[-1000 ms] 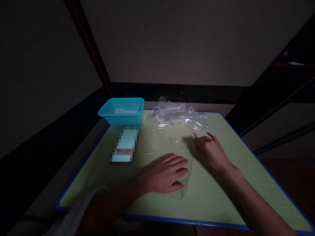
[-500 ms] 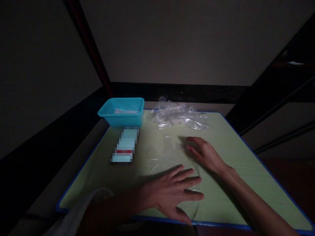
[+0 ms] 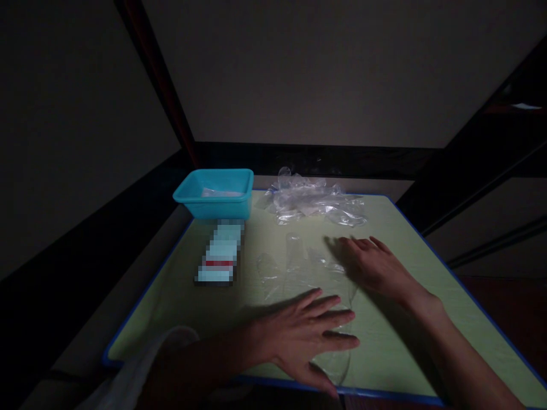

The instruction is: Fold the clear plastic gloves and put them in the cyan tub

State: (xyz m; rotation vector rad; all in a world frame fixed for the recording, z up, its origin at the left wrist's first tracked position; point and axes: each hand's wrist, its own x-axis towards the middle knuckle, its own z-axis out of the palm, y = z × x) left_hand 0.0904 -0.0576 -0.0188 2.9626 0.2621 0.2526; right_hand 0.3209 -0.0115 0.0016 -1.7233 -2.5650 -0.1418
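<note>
Left hand [image 3: 299, 340]: fingers spread over glove [image 3: 294, 273], gripping nothing | Right hand [image 3: 380, 270]: half-curled, grip unclear | Risk: sliding may crease glove

The left hand [image 3: 305, 339] covers part of a clear plastic glove [image 3: 296, 267] toward the near edge of the bench [image 3: 410, 324]. Whether the right hand [image 3: 380, 267] touches that glove is unclear. Pixelation masks the phone [image 3: 221, 253] by the left edge. At the far left corner, the wall of the blue tub [image 3: 217, 207] partly hides its pale contents [image 3: 220, 193]. The picture's bottom cuts off the white sleeve [image 3: 139, 367].
</note>
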